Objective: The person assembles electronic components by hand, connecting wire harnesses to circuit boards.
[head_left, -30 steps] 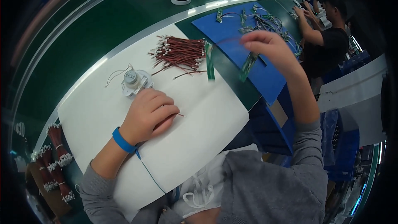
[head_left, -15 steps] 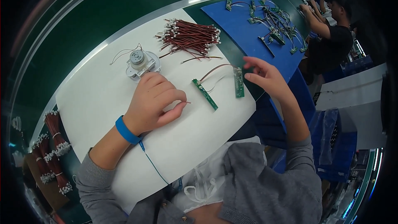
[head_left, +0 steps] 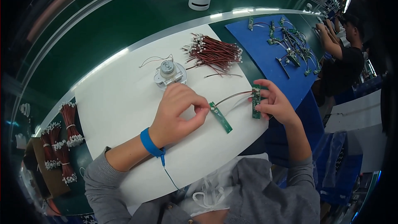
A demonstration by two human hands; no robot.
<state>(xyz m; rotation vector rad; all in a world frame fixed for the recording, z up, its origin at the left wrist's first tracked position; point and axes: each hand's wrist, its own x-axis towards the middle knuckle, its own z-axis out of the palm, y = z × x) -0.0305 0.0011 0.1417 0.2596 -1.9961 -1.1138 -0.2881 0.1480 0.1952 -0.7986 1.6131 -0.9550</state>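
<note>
The left forearm [head_left: 128,153] slants in from the near left, its left wrist [head_left: 157,136] fairly straight, and the left hand [head_left: 180,107] is turned back-up, thumb and forefinger curved toward each other in a ring; whether the tips meet is hard to tell. The right forearm [head_left: 299,141] rises steeply at the right, and the right hand [head_left: 277,103] points leftward in a light grip, forefinger stretched along the far side, thumb nearer, other fingers bent.
</note>
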